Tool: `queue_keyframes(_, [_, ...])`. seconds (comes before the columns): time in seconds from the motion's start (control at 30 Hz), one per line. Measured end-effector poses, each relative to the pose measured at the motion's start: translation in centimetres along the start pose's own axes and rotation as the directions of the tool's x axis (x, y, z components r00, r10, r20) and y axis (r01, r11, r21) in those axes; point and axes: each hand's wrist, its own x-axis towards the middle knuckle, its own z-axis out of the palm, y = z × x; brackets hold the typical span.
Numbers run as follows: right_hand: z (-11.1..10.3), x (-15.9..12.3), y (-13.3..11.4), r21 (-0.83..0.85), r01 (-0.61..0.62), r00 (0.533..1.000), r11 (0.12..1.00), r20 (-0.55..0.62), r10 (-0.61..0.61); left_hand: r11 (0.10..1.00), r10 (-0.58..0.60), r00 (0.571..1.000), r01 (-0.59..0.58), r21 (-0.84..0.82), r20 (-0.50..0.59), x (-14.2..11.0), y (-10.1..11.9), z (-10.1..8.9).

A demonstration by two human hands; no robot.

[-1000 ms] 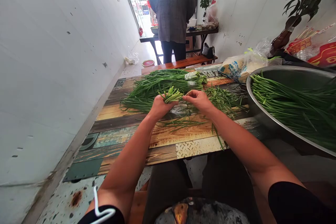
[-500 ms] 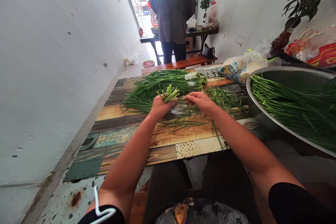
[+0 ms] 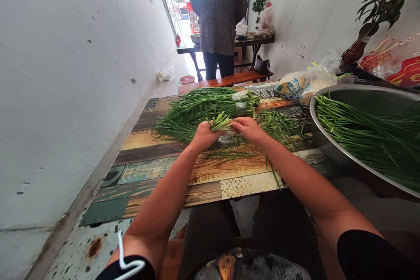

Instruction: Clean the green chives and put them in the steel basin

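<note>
My left hand (image 3: 203, 134) is closed round a small bunch of green stalks (image 3: 220, 121), cut ends pointing up and right. My right hand (image 3: 249, 128) is closed in a pinch against the tips of that bunch. Both hands hover over a patterned wooden table (image 3: 164, 175). Just behind them lies a large tied bundle of green stalks (image 3: 197, 109). Loose trimmings (image 3: 278, 126) are scattered to the right of my right hand.
A big metal basin (image 3: 331, 151) with several trimmed stalks stands at the right. A plastic bag (image 3: 303, 83) lies behind it, with a potted plant (image 3: 374, 0) beyond. A white wall runs along the left. A person (image 3: 218, 13) stands at a far table.
My right hand has closed in on the bunch's tips, and both hands have shifted slightly right. The bunch has tilted a little more to the right.
</note>
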Motion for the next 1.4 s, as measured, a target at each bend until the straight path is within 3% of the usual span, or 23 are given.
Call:
queue_keyframes(0.37, [0.7,-0.4,-0.2,-0.207,0.067,0.990,0.976,-0.104,-0.090,1.000,0.020,1.000,-0.020,0.023,0.010,0.1,-0.2,0.1])
queue_keyframes(0.53, [0.3,-0.4,-0.3,-0.173,0.048,0.997,0.984,-0.047,-0.057,1.000,0.027,0.999,-0.027,-0.005,0.043,0.2,-0.4,0.0])
queue_keyframes(0.63, [0.0,-0.3,-0.3,-0.259,0.067,0.995,0.964,-0.054,-0.084,1.000,0.023,0.998,-0.022,-0.014,0.054,0.2,-0.2,-0.1])
queue_keyframes(0.73, [-0.4,0.0,-0.1,-0.374,0.095,0.980,0.922,-0.129,-0.153,1.000,0.023,0.998,-0.023,-0.005,0.052,0.0,0.1,-0.1])
queue_keyframes(0.87, [-2.3,0.5,0.1,-0.391,0.084,0.944,0.916,-0.264,-0.199,1.000,0.017,0.999,-0.017,0.011,0.031,-0.1,0.1,-0.1])
queue_keyframes(1.03, [-5.1,0.6,-0.7,-0.462,0.003,0.839,0.887,-0.481,-0.254,0.998,0.005,1.000,-0.005,0.066,0.009,0.0,-0.3,-0.1])
queue_keyframes(1.1, [-4.8,0.3,-1.1,-0.500,0.074,0.863,0.863,-0.401,-0.306,0.998,0.001,1.000,-0.002,0.069,0.008,0.0,-0.3,-0.1])
queue_keyframes(1.17, [-3.9,-0.1,-1.3,-0.533,0.220,0.903,0.817,-0.205,-0.377,0.998,-0.005,1.000,0.004,0.055,0.008,0.0,-0.2,-0.1])
queue_keyframes(1.27, [-2.0,-0.3,-0.9,-0.557,0.359,0.907,0.749,0.021,-0.420,0.999,-0.004,1.000,0.003,0.040,0.024,-0.1,0.1,-0.2])
queue_keyframes(1.4, [-0.8,-0.2,-0.4,-0.542,0.287,0.946,0.790,0.030,-0.323,1.000,0.001,1.000,-0.002,0.015,0.030,-0.1,0.2,-0.3])
